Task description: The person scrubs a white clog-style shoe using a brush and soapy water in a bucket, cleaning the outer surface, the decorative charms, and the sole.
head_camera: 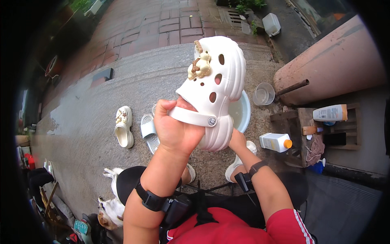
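Observation:
My left hand [179,134] is pushed inside a white foam clog [233,76], its thumb outside by the heel strap. Skin shows through the clog's side holes. Cream and brown charms [201,65] decorate the upper. Partly behind the clog's heel is my right hand [238,140], its fingers hidden, so I cannot tell whether it grips anything. Beyond the clog stands a light blue basin [245,114] of cloudy water, largely covered by the clog. A matching clog [124,126] with charms lies on the stone floor to the left.
Pale slippers [149,131] lie left of my wrist. To the right are a clear tub [264,94], a white bottle with an orange cap [275,142], and a wooden stool [304,122] bearing another bottle [330,113] and a brush [310,130]. A cat [112,210] lies beside my left knee.

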The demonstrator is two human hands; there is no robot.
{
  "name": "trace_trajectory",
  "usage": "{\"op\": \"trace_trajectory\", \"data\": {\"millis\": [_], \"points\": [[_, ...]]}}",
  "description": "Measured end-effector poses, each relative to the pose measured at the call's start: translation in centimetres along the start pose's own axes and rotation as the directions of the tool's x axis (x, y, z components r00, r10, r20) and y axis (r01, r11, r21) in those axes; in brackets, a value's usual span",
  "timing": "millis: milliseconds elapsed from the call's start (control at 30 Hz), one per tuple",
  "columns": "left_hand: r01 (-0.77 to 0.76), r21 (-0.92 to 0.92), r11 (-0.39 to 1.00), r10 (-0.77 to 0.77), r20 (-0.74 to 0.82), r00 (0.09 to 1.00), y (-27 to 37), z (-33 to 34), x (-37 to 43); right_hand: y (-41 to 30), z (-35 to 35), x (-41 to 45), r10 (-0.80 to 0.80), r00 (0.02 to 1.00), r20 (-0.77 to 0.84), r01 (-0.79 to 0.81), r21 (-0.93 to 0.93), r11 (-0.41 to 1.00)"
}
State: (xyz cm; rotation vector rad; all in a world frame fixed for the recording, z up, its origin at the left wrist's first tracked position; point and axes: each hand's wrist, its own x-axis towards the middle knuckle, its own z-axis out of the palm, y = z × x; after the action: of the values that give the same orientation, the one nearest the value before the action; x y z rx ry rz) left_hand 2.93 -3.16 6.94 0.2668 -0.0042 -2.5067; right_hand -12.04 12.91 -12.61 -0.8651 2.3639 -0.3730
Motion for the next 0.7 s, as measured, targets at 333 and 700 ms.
{"op": "trace_trajectory", "data": {"millis": [333, 700], "points": [[-0.169, 0.192, 0.967, 0.187, -0.080, 0.979, 0.0, -1.8, 2.1, -5.0, -10.3, -2.5, -0.155, 0.974, -0.163, 0.223, 0.614, 0.757], [-0.243, 0.091, 0.966, 0.250, -0.073, 0.965, 0.2, 0.5, 1.3, -6.5, -13.6, -9.5, -0.308, 0.827, -0.471, 0.544, 0.527, 0.653]]}}
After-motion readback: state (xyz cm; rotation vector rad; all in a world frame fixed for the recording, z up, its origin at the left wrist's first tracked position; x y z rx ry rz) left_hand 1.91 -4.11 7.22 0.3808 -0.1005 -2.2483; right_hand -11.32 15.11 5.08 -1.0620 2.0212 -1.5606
